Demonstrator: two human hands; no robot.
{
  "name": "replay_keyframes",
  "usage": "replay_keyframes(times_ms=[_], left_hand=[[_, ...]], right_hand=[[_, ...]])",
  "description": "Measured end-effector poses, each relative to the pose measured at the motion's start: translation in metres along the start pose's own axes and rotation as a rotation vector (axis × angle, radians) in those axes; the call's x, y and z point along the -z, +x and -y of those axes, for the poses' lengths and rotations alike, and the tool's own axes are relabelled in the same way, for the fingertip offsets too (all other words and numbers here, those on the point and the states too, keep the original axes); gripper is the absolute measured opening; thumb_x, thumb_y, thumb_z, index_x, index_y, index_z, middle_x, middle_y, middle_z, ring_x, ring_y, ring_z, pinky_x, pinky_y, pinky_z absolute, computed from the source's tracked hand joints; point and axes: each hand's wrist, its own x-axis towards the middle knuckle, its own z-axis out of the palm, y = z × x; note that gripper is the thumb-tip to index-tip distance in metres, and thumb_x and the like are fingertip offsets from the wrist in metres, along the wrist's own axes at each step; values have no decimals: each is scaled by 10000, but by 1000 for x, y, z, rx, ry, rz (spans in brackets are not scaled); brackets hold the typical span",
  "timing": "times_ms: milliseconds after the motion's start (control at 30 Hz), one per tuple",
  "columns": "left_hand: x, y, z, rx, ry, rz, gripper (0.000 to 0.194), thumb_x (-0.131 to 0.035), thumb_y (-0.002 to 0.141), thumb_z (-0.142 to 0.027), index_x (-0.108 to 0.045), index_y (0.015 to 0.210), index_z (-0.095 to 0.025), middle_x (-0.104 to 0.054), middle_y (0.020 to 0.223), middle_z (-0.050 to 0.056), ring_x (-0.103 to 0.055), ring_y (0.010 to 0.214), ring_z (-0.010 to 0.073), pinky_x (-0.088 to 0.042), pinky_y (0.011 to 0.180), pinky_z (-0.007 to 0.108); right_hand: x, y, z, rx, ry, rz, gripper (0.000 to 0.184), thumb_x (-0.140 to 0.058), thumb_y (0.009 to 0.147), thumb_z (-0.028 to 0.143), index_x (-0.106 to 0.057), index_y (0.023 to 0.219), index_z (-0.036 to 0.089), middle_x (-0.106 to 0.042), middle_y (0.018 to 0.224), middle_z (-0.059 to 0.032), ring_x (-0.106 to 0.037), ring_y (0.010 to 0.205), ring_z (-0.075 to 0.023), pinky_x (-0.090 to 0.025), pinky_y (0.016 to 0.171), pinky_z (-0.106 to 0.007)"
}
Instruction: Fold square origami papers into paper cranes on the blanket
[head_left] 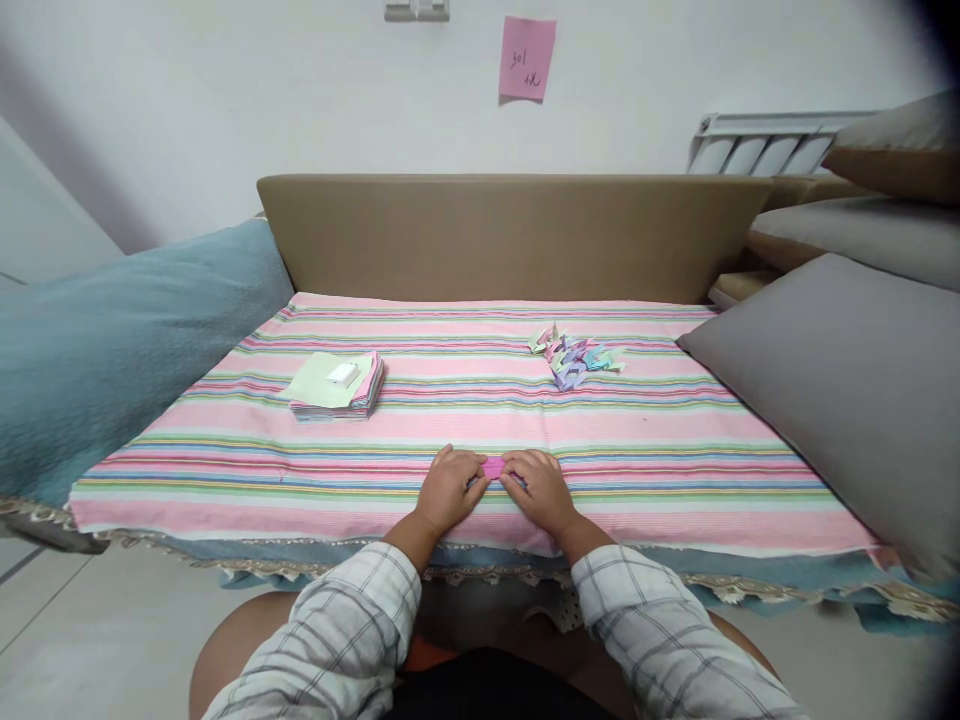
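Note:
A small folded piece of bright pink paper (pixel 493 467) lies low over the striped cloth, between my two hands. My left hand (pixel 452 487) pinches its left end between thumb and fingers. At the other end, the thumb and fingers of my right hand (pixel 541 487) close on the paper. Only its middle strip shows; the ends are hidden under my fingers. Farther back to the right sits a loose pile of folded paper figures (pixel 574 357) in green, pink, purple and blue. To the left is a stack of square paper sheets (pixel 315 380), pale green on top.
On the paper stack rests a small white block (pixel 343 374). The striped cloth (pixel 450 345) covers the seat up to a brown backrest (pixel 510 240). Grey cushions (pixel 832 370) pile up at the right, and a blue-covered armrest (pixel 150 340) bounds the left. A pink note (pixel 527 58) hangs on the wall.

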Motion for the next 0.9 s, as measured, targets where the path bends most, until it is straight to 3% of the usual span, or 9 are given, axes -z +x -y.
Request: replay_keyframes(times_ms=[467, 667, 900], left_hand=[[-5, 7, 5, 37, -63, -39, 146, -576, 798, -252, -594, 664, -197, -698, 969, 45, -601, 904, 189, -390, 890, 381], [-8, 9, 3, 94, -29, -60, 141, -579, 773, -229, -583, 635, -199, -700, 943, 21, -590, 872, 183, -391, 884, 372], [-10, 11, 3, 116, -9, -46, 170, -554, 778, -221, -576, 611, -202, -703, 933, 16, -590, 868, 183, -391, 881, 368]], right_hand=[[-2, 6, 3, -125, 51, -9, 158, -546, 822, 318, -579, 698, 225, -669, 994, 2, -543, 939, -178, -319, 847, -332], [-6, 9, 5, -203, 38, -21, 205, -555, 812, 320, -556, 636, 216, -677, 969, 3, -539, 922, -189, -309, 838, -342], [-6, 11, 8, -196, -9, 5, 196, -539, 842, 315, -554, 674, 215, -665, 970, 10, -524, 910, -182, -298, 819, -334]])
